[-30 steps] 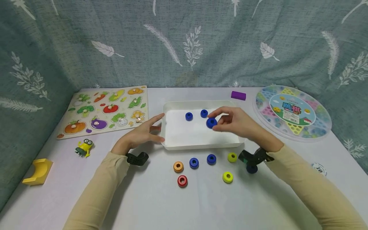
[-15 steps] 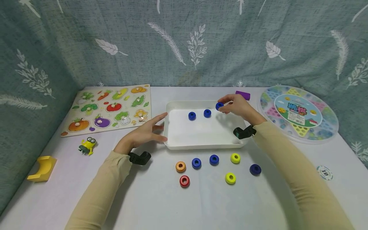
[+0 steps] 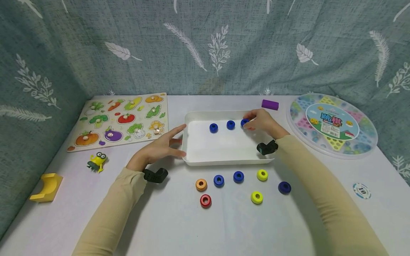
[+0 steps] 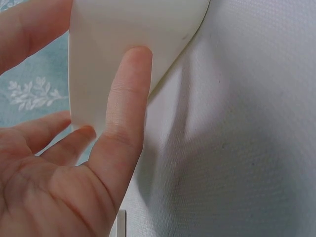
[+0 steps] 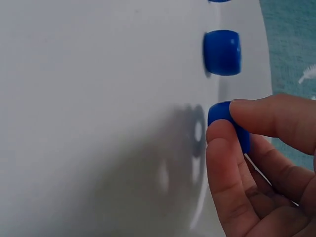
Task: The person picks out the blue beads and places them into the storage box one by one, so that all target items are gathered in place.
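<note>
My right hand [image 3: 263, 122] pinches a blue ring-shaped bead [image 5: 220, 112] between thumb and fingers at the back right inside the white tray [image 3: 205, 151]. Just left of it, two more blue beads, one in the middle [image 3: 230, 124] and one further left [image 3: 213, 128], sit in a row on the tray floor. In the right wrist view a gap with a shadow shows between the held bead and the floor. My left hand [image 3: 157, 149] spreads its fingers against the tray's left end, thumb [image 4: 129, 94] and fingertips touching the outer wall.
In front of the tray lie an orange bead [image 3: 201, 185], a red bead [image 3: 205, 201], several blue beads and two yellow ones. A vegetable puzzle board [image 3: 123, 121], toy figure [image 3: 97, 162] and yellow block [image 3: 48, 187] stand left; a round game box [image 3: 333, 124], purple cylinder [image 3: 270, 104] and chip [image 3: 362, 191] right.
My right hand has carried the blue bead back and to the right, then lowered it in line with the other two. The left hand stays at the tray's end.
</note>
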The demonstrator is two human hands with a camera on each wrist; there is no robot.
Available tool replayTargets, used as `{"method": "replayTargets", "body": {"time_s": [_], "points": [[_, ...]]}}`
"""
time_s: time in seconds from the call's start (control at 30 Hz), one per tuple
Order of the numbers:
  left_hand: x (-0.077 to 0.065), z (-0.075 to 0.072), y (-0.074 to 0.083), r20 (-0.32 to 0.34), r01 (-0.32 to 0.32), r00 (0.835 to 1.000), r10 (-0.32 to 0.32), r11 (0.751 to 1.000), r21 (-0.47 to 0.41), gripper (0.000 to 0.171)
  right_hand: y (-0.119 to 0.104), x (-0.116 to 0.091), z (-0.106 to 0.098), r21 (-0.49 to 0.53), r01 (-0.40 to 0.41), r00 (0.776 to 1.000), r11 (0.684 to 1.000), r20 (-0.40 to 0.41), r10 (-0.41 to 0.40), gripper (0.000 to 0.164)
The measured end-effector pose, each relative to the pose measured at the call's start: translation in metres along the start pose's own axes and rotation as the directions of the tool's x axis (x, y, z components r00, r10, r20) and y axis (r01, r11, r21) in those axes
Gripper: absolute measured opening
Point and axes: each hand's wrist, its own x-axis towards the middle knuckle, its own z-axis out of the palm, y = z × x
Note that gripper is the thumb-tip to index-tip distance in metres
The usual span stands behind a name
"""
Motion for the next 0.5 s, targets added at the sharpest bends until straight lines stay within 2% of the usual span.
{"method": "replayTargets", "body": {"time_s": [0.3,0.5], "points": [[0.0001,-0.0004,-0.0013,0.008,-0.019,1.0,0.019,1.0,0.0,0.099,0.0003,-0.001,0.0039,-0.05,-0.003,1.0,0.999,0.004,0.003,0.033],[0.0001,-0.0004,-0.0014,0.005,-0.018,1.0,0.018,1.0,-0.008,0.098,-0.0017,-0.0033,0.0017,-0.064,-0.007,1.0,0.998,-0.002,0.007,0.037]]}}
